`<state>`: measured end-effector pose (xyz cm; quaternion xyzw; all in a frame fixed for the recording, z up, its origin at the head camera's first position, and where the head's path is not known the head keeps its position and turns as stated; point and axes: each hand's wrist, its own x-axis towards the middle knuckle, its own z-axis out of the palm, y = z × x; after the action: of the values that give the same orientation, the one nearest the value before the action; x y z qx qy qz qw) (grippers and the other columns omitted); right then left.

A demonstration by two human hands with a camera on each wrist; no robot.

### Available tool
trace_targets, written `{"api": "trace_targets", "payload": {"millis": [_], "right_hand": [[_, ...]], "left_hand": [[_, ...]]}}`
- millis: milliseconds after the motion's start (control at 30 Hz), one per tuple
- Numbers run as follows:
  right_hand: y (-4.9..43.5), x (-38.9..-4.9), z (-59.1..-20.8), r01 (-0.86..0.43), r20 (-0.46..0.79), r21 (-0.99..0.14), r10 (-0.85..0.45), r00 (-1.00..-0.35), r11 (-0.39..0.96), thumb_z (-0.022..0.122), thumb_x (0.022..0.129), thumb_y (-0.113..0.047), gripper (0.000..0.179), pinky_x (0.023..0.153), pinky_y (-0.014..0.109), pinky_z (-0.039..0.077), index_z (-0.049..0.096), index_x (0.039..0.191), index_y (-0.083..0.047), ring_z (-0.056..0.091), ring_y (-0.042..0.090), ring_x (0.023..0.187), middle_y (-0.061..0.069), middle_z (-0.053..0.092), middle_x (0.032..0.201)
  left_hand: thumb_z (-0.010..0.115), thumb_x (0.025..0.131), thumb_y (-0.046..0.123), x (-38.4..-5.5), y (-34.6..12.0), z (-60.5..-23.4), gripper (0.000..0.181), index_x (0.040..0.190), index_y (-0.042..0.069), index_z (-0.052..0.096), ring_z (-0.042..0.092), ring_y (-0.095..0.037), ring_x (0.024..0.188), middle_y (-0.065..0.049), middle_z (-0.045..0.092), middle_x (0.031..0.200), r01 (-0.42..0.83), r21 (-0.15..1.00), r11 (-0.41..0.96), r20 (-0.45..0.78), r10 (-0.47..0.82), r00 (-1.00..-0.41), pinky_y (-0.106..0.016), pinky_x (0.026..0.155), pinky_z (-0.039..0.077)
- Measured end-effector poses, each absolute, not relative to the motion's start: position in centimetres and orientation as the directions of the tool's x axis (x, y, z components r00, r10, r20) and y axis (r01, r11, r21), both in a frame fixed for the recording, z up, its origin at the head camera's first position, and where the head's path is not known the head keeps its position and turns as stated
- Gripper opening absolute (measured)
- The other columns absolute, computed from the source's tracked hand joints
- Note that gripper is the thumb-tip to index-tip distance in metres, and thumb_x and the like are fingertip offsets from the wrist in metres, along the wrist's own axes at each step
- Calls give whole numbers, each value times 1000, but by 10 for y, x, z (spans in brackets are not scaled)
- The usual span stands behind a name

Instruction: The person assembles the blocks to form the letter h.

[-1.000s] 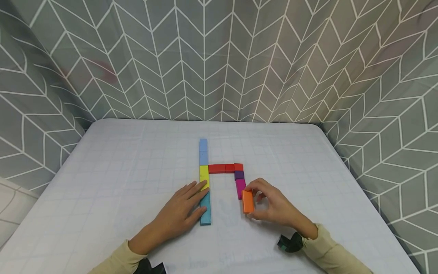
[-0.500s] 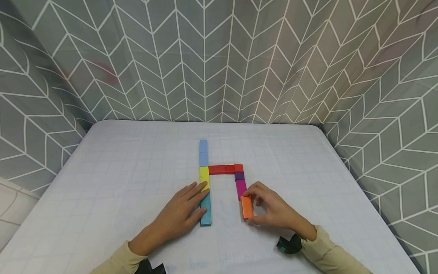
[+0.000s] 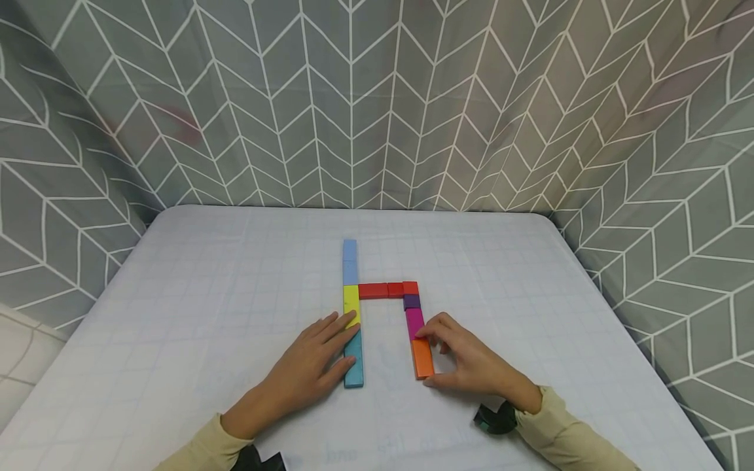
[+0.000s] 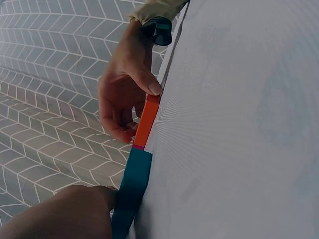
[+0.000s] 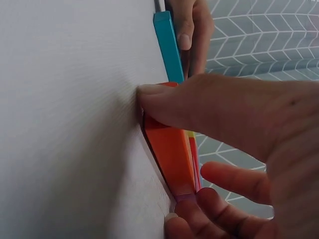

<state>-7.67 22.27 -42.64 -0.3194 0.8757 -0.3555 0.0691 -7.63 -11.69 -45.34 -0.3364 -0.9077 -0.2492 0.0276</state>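
Observation:
In the head view, my right hand [image 3: 474, 360] pinches an orange block [image 3: 421, 360] end to end, thumb at its near end and fingertips at its far end. The block lies in line with a magenta block [image 3: 415, 320], and a small purple block [image 3: 412, 301] sits beyond that. My left hand [image 3: 303, 369] rests with extended fingers over a yellow block [image 3: 351, 297] and a teal block [image 3: 355, 373], partly hiding both. Seen from the right wrist, the thumb presses the near end of the orange block [image 5: 172, 154].
Light blue blocks [image 3: 350, 263] continue the left column away from me. Several red blocks [image 3: 374, 290] bridge that column to the right-hand one. All lie on a white-covered table [image 3: 235, 261], with a grey patterned curtain [image 3: 377, 104] around its back and sides.
My right hand has brought the orange block nearer to me and slightly left. It now lies end to end with the magenta block instead of overlapping its side. The left hand stays put.

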Motion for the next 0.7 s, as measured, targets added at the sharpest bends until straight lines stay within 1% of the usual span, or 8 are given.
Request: {"api": "trace_targets", "payload": {"millis": [267, 333, 533, 700], "right_hand": [[222, -76, -427, -517, 110, -663, -613, -782, 541, 96, 76, -19, 68, 81, 27, 55, 59, 132, -15, 55, 15, 102, -7, 52, 123], [222, -76, -426, -515, 104, -662, -614, -783, 544, 96, 76, -23, 67, 80, 27, 55, 59, 132, -16, 55, 14, 102, -7, 52, 123], [221, -78, -423, -538, 125, -660, -630, -767, 524, 91, 83, -37, 62, 79, 27, 55, 60, 132, -16, 56, 15, 100, -7, 53, 121], [221, -79, -422, -550, 156, -657, -621, -768, 516, 91, 82, -34, 60, 78, 28, 56, 62, 130, -15, 57, 16, 99, -5, 55, 120]], "left_hand": [[58, 107, 42, -77, -117, -455, 57, 156, 14, 51, 30, -30, 152, 0, 37, 165, 629, 439, 642, 226, 599, -768, -52, 120, 28], [58, 106, 42, -77, -117, -455, 57, 156, 13, 51, 30, -30, 152, 0, 37, 165, 629, 439, 642, 227, 598, -769, -52, 120, 28], [58, 107, 42, -75, -117, -453, 57, 155, 13, 51, 30, -29, 152, 0, 37, 165, 621, 436, 651, 219, 593, -775, -50, 121, 27], [60, 106, 40, -75, -117, -453, 57, 155, 12, 52, 32, -30, 151, -1, 39, 164, 632, 434, 642, 244, 592, -768, -52, 120, 28]]}}
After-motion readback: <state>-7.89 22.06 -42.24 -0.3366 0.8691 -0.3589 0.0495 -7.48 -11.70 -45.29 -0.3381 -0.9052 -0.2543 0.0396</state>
